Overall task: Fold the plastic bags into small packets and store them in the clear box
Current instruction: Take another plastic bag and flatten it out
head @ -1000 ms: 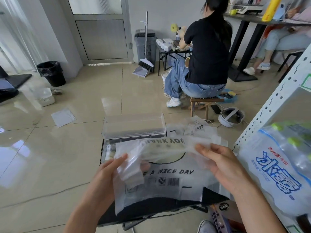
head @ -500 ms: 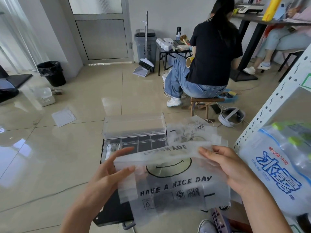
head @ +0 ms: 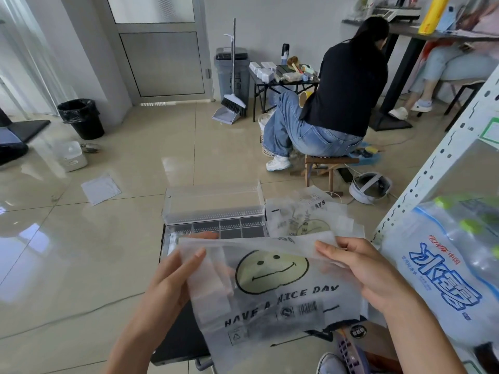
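Note:
A translucent plastic bag (head: pixel 272 290) printed with a smiley face and "HAVE A NICE DAY" is spread flat between my hands, above a small black table (head: pixel 175 338). My left hand (head: pixel 172 279) pinches its left edge, thumb on top and fingers behind. My right hand (head: pixel 359 268) grips its upper right corner. Behind the bag stands the clear box (head: pixel 216 211) with its lid raised and dividers showing inside. More of the same bags (head: pixel 307 220) lie in a loose pile to the right of the box.
A white metal shelf (head: pixel 432 168) stands close on the right, holding a pack of water bottles (head: pixel 448 268). A person in black sits on a low stool (head: pixel 324 166) ahead. A headset (head: pixel 370 187), a dustpan (head: pixel 226 114) and a black bin (head: pixel 81 117) stand on the tiled floor.
The bag's folded-down top has been opened out, so the smiley face now shows in full. Both hands have spread slightly apart and drawn the bag nearer to me.

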The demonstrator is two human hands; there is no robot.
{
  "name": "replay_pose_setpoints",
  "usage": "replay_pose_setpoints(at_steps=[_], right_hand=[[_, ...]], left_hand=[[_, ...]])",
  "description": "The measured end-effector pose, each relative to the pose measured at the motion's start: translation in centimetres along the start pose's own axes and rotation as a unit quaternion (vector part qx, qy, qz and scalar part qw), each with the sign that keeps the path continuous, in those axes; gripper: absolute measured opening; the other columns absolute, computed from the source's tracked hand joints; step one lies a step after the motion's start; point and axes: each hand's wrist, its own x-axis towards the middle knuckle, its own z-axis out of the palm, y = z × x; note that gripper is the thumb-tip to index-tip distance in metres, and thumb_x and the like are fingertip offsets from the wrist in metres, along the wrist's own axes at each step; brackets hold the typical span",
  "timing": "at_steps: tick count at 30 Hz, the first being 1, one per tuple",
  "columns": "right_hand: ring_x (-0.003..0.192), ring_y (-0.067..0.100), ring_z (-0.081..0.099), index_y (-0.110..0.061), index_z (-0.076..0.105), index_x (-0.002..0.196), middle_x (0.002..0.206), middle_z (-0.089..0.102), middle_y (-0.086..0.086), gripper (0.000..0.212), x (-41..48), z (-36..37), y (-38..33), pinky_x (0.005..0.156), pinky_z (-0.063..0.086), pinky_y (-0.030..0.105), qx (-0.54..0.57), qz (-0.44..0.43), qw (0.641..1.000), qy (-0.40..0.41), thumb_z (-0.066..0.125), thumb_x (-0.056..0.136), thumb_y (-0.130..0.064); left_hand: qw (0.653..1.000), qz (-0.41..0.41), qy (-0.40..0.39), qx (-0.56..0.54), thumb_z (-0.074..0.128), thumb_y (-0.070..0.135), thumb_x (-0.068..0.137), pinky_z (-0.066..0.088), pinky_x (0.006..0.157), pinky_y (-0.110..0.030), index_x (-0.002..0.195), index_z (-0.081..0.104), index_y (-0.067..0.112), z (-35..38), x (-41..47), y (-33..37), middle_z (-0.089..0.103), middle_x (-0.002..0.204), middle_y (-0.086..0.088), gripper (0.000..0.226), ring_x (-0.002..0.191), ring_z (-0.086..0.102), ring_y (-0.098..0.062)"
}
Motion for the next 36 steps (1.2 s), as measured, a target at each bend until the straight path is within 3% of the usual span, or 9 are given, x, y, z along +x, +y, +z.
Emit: replay_pose_setpoints(at_steps=[6,13,17,19,24,27,30,33,36], right_hand=[[0.103,0.028,0.077,-0.009,0.082,0.105,0.108,0.08,0.013,0.02,0.1,-0.2,0.0,0.109,0.05,0.046,0.007,0.014,1.0,0.017,0.073,0.091,-0.019],[0.101,0.027,0.077,-0.009,0.081,0.106,0.107,0.08,0.013,0.021,0.0,0.0,0.0,0.096,0.054,0.039,0.012,0.009,1.0,0.006,0.073,0.09,-0.019],[0.1,0.024,0.078,-0.007,0.079,0.111,0.107,0.08,0.011,0.023,0.2,0.2,0.2,0.089,0.059,0.031,-0.003,0.005,1.0,0.001,0.072,0.092,-0.018],[0.099,0.024,0.078,-0.006,0.079,0.11,0.107,0.08,0.011,0.022,0.4,0.3,0.3,0.081,0.062,0.026,0.002,0.006,1.0,0.0,0.072,0.092,-0.017],[0.099,0.025,0.078,-0.007,0.079,0.111,0.107,0.08,0.012,0.023,0.5,0.3,0.5,0.084,0.062,0.029,0.006,0.014,1.0,0.002,0.072,0.092,-0.017],[0.1,0.027,0.078,-0.007,0.078,0.112,0.108,0.08,0.012,0.023,0.5,0.5,0.4,0.094,0.059,0.037,0.003,0.021,1.0,0.003,0.072,0.092,-0.018],[0.1,0.029,0.077,-0.009,0.079,0.112,0.107,0.08,0.011,0.023,0.5,0.5,0.3,0.099,0.055,0.043,-0.01,0.019,1.0,0.008,0.072,0.092,-0.019],[0.099,0.028,0.078,-0.009,0.078,0.112,0.106,0.08,0.011,0.024,0.5,0.4,0.3,0.099,0.055,0.042,-0.005,0.014,1.0,0.014,0.072,0.091,-0.019],[0.099,0.028,0.078,-0.008,0.078,0.111,0.106,0.08,0.012,0.024,0.5,0.4,0.4,0.098,0.055,0.042,-0.002,0.004,1.0,0.016,0.073,0.09,-0.018]], left_hand=[[0.998,-0.008,-0.006,0.069,0.083,0.021,0.07,0.058,0.072,-0.04,0.12,0.072,0.027,-1.1,-0.2,-0.6,0.077,0.106,-0.011,0.051,0.095,0.074,-0.033],[0.999,0.02,0.025,0.024,0.064,0.015,0.092,0.057,0.05,-0.03,0.112,0.063,0.006,0.0,0.4,-0.2,0.073,0.086,-0.018,0.022,0.067,0.072,-0.026],[0.992,0.089,0.031,0.089,0.067,0.022,0.099,0.042,0.066,-0.038,0.131,0.062,0.032,0.0,0.3,-0.2,0.051,0.084,-0.027,0.033,0.069,0.047,-0.03],[0.994,0.076,0.029,0.068,0.054,0.017,0.105,0.046,0.058,-0.029,0.127,0.066,0.036,0.1,0.3,-0.3,0.059,0.082,-0.018,0.031,0.06,0.051,-0.024],[0.996,0.006,-0.022,-0.087,0.054,0.016,0.086,0.06,0.061,-0.025,0.089,0.083,0.02,0.5,0.1,0.2,0.079,0.096,-0.009,0.03,0.08,0.077,-0.019],[0.999,0.025,-0.018,-0.01,0.06,0.007,0.073,0.054,0.062,-0.028,0.107,0.078,0.023,0.0,0.1,0.2,0.075,0.103,-0.013,0.041,0.08,0.066,-0.027],[0.998,0.023,0.012,0.058,0.061,-0.007,0.088,0.03,0.05,-0.028,0.117,0.062,0.025,-0.6,0.4,-0.4,0.053,0.073,-0.014,0.044,0.059,0.04,-0.024],[0.997,0.029,0.035,0.059,0.054,-0.01,0.098,0.03,0.041,-0.022,0.106,0.057,0.014,-0.9,0.9,-0.8,0.049,0.064,-0.009,0.026,0.052,0.038,-0.019],[0.996,0.032,0.049,0.068,0.047,-0.015,0.097,0.029,0.054,-0.027,0.092,0.064,0.002,-1.1,1.2,-1.0,0.053,0.074,-0.019,0.025,0.064,0.042,-0.026]])
